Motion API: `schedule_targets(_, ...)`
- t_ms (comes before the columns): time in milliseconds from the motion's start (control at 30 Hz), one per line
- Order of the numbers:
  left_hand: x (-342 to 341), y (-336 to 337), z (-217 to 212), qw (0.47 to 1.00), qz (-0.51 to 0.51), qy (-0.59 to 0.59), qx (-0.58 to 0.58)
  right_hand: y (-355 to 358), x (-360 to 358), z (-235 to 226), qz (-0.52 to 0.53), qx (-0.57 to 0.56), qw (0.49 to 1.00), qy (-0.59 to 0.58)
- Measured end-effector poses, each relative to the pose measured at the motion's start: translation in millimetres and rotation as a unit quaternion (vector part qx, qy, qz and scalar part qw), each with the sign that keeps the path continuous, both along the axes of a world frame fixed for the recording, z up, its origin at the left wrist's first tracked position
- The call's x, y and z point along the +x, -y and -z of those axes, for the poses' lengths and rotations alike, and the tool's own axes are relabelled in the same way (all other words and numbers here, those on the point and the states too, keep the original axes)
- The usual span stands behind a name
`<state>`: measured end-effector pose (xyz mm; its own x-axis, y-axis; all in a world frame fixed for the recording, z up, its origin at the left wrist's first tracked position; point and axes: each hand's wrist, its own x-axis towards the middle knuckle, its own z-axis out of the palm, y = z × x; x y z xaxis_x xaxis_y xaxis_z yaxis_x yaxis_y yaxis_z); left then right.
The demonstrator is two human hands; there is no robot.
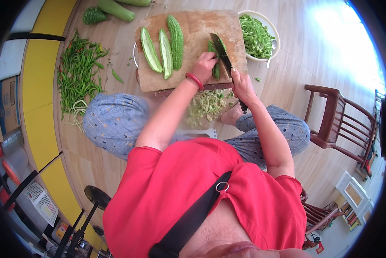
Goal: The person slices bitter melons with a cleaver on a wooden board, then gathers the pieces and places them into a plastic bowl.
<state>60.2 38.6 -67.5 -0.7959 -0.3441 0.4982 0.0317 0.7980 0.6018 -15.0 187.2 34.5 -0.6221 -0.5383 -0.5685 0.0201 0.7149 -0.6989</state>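
My right hand is wrapped round the handle of a dark-bladed cleaver. Its blade stands over the right part of a wooden cutting board, against a green bitter melon half. With bent fingers, my left hand holds that half down beside the blade, and both partly hide it. Further left on the board lie two scooped-out bitter melon halves with their hollow sides up. Next to them rests another bitter melon half, bumpy skin up.
Right of the board stands a pale bowl of sliced bitter melon with a spoon. Scooped-out pulp lies below the board. Green chillies spread at left, near whole gourds. A wooden chair is at right, yellow cabinets at left.
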Motion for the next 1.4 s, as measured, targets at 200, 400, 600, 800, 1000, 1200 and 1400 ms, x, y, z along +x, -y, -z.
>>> schedule_targets(200,-1.4,-0.8,3.2,1.000,0.011,0.009,-0.006,-22.5,5.7,-1.1,-0.145,0.016,0.968,-0.206)
schedule_targets(400,-0.8,-0.6,1.5,0.999,0.011,0.039,-0.015,1.3,-2.3,19.1,-0.171,0.016,0.959,-0.226)
schedule_targets(600,0.3,-2.0,2.1,0.999,-0.004,0.035,0.004,-4.3,1.5,-10.0,-0.198,-0.013,0.953,-0.227)
schedule_targets(800,-0.4,-5.2,-2.5,1.000,-0.013,0.004,-0.025,-5.5,-6.0,4.3,-0.291,0.005,0.912,-0.289)
schedule_targets(1000,-1.9,-4.2,-2.2,0.999,-0.018,0.027,-0.025,-6.3,-5.3,-3.4,-0.264,-0.019,0.919,-0.291)
schedule_targets(1200,0.9,-6.2,6.1,0.999,-0.016,-0.011,-0.032,0.8,1.0,2.9,-0.287,0.048,0.915,-0.281)
schedule_targets(1400,-0.1,-1.1,2.4,1.000,-0.012,0.012,-0.025,0.8,0.6,-4.2,-0.203,-0.008,0.949,-0.240)
